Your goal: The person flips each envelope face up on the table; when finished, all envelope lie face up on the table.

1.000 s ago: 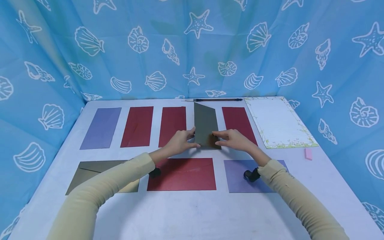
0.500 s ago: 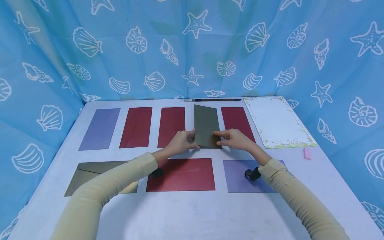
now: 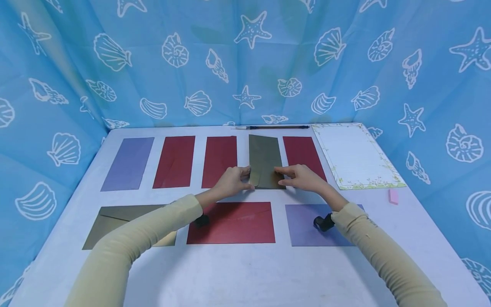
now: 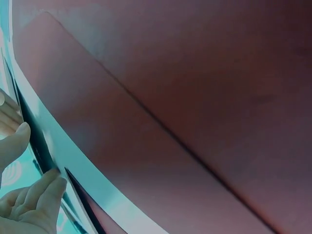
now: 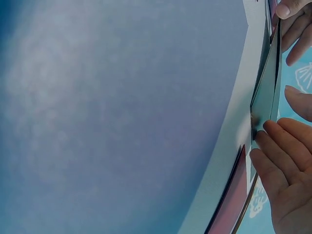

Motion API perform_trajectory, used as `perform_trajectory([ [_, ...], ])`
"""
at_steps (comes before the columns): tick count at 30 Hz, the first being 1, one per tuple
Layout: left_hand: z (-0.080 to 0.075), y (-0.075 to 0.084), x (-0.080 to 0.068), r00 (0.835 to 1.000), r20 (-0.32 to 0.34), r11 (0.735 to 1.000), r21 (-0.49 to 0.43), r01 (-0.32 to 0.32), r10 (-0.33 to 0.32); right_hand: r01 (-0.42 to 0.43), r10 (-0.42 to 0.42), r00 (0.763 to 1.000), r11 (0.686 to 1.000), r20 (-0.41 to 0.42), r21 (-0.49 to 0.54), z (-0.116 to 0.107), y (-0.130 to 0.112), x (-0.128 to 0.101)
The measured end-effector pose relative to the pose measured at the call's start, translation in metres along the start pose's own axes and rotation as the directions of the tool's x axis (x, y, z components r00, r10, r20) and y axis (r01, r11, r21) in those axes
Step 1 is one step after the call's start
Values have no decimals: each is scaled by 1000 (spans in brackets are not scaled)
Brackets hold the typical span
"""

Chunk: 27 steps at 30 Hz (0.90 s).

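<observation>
Right between the two hands lies a dark olive-green rectangular paper envelope (image 3: 264, 161), flat on the white tabletop (image 3: 245, 273), its near end caught by both. The left hand (image 3: 231, 181) pinches its near left corner between thumb and fingers; the right hand (image 3: 303, 177) holds the near right corner the same way, fingers bent onto the paper. It looks light, thin and easily creased, probably a bit slick on the smooth surface, so the corners and long edges seem the sensible places to hold. Whether anything is inside cannot be told. Just left of the left hand sits a dark red paper envelope (image 3: 220, 161), and another dark red envelope (image 3: 303, 155) lies beyond the right hand. Nearer the person, under the wrists, lie a wide dark red envelope (image 3: 231, 222) and a lilac envelope (image 3: 307, 226).
</observation>
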<state>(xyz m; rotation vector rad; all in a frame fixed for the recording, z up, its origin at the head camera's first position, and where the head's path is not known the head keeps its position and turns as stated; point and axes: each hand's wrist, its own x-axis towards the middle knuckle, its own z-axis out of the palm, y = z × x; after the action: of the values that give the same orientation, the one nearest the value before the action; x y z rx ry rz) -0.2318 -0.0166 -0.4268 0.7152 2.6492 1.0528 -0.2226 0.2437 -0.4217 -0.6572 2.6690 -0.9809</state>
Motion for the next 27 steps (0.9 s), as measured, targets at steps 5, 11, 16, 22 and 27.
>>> perform_trajectory([
  [5,-1,-1,1,1000,3,999,32,-13,13,4,-4,1000,1000,-12,-11,1,3,0],
  [11,-10,-3,0,990,50,987,80,-139,135,13,-14,1000,999,-18,-39,-2,-1,-6],
  [16,-17,-4,-3,949,189,958,88,-274,254,41,-40,999,997,7,-61,-6,-6,-15],
  [22,-14,-9,-3,915,278,936,110,-333,293,94,-89,994,990,57,-101,-3,-2,-20],
  [27,-12,-8,0,911,285,925,152,-349,297,66,-59,996,991,64,-116,0,0,-18],
])
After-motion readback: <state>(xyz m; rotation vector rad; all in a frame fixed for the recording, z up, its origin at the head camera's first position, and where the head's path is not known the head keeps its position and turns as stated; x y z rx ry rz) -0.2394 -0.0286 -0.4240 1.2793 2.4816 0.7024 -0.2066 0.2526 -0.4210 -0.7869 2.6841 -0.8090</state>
